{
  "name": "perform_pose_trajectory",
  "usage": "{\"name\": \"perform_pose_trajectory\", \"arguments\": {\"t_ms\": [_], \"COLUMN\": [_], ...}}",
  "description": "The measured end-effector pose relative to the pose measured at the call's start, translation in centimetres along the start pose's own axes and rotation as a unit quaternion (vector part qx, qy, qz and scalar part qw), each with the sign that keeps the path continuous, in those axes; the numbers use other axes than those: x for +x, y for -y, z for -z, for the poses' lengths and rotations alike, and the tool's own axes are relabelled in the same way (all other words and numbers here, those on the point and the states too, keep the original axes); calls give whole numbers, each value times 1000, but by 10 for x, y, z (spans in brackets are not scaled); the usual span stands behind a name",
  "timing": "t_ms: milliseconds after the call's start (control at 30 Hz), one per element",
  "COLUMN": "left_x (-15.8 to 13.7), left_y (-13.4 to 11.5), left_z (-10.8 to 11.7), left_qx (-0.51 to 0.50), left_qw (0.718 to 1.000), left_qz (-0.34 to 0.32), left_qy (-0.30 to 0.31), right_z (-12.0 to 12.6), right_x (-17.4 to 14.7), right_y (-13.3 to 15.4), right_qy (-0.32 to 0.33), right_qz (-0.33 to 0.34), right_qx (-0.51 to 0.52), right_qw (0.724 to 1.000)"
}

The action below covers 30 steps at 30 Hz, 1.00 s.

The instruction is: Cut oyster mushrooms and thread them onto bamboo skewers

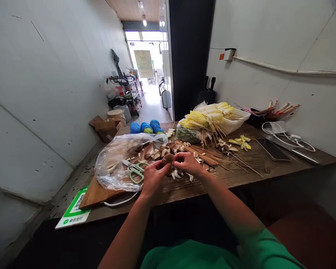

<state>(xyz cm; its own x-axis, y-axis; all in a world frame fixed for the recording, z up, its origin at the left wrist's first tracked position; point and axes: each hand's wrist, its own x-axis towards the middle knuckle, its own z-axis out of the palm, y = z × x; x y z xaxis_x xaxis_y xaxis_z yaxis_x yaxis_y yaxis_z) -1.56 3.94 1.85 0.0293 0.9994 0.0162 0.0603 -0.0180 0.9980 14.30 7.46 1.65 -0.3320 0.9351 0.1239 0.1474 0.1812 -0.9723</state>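
Between the fingers of my left hand (pixel 154 175) and my right hand (pixel 189 163) is a brown oyster mushroom (pixel 168 158), pinched from both sides just above the table. Loose oyster mushroom pieces (pixel 176 174) lie under and around my hands. More mushrooms spill from a clear plastic bag (pixel 109 160) on the left. Scissors with green handles (pixel 136 173) rest on that bag, close to my left hand. To the right of my hands, a heap of thin wooden skewers (pixel 210 157) is spread on the table.
Skewered yellow cabbage leaves (pixel 207 117) are piled at the back in a white container (pixel 235 121). A phone (pixel 273 149) and white cable (pixel 285 134) lie to the right. Blue-netted vegetables (pixel 147 127) stand behind the bag. A wooden board (pixel 96 192) and green QR sign (pixel 74 211) are at the left edge.
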Motion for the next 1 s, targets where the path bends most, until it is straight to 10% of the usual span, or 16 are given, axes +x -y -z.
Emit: {"name": "perform_pose_trajectory", "arguments": {"t_ms": [433,567,700,800,1000], "left_x": [-22,-17,-12,-8,-3], "left_y": [8,11,12,17,28], "left_z": [-3,1,6,4,-3], "left_qx": [-169,-166,97,329,489], "left_qw": [973,978,993,935,863], "left_qz": [132,120,-14,-97,-104], "left_qy": [89,32,-66,-93,-71], "right_z": [-14,-2,17,21,20], "right_x": [-33,-32,-18,1,66], "right_y": [-17,-17,-9,-5,-9], "right_qy": [39,-7,-71,-52,-82], "right_qz": [-133,-114,-57,-13,19], "right_qx": [167,143,-37,-262,-365], "right_qw": [976,983,995,964,927]}}
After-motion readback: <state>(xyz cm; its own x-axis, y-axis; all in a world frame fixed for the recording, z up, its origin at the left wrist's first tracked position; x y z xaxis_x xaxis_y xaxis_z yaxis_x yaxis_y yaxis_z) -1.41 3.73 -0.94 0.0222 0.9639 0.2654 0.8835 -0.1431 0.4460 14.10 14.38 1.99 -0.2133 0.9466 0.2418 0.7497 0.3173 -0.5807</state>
